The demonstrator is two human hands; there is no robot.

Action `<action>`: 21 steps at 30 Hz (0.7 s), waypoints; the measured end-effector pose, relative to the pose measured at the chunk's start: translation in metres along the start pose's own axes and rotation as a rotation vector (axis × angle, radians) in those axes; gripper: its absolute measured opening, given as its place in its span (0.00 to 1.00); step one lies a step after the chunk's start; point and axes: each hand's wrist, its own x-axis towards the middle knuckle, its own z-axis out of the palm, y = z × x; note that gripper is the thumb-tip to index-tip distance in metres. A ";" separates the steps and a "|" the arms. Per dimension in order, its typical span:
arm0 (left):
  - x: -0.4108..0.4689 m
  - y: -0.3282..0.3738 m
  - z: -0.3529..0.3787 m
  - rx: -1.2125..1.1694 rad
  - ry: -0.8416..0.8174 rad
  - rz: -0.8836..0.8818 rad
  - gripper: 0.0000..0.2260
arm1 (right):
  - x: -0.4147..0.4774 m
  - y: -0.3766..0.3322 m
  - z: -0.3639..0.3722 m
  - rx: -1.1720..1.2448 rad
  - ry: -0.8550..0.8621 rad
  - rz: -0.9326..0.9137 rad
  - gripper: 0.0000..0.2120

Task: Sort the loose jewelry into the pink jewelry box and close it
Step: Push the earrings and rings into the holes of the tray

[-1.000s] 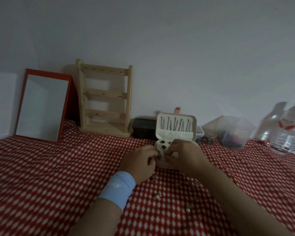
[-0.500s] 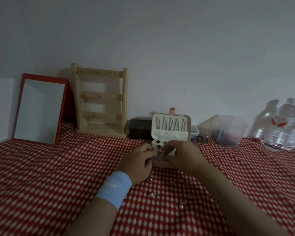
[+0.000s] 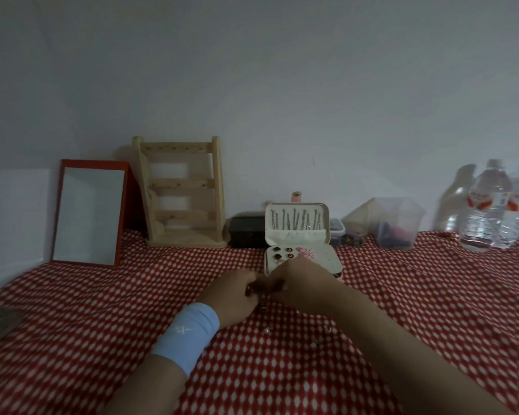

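The pink box (image 3: 304, 259) stands open at the far middle of the tabletop (image 3: 102, 310), its lid upright with a row of thin metal pieces and small dark studs in the tray. Just near of it the left hand (image 3: 235, 295) and right hand (image 3: 301, 287) meet, fingers curled together; whether they pinch anything cannot be told. Loose jewelry (image 3: 265, 330) lies near the wrists. A mirror (image 3: 87, 212) and wooden rack (image 3: 183, 193) stand far left, bottles (image 3: 489, 208) far right.

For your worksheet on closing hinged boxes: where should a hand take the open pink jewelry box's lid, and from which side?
Take the upright lid at its top edge by the pink tab, reaching over from the front; the hinge sits low at the back.
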 end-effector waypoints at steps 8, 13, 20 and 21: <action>-0.010 -0.003 0.008 0.005 0.029 -0.055 0.05 | 0.008 -0.006 0.015 -0.022 -0.092 0.052 0.07; -0.013 -0.001 0.005 -0.106 0.023 -0.051 0.04 | -0.003 0.004 0.010 0.149 -0.018 -0.001 0.07; -0.016 0.000 0.006 -0.355 0.082 -0.056 0.08 | -0.008 0.018 0.002 0.380 0.052 -0.054 0.06; -0.017 0.001 0.008 -0.388 0.098 -0.062 0.09 | -0.007 0.018 0.002 0.431 0.043 -0.060 0.06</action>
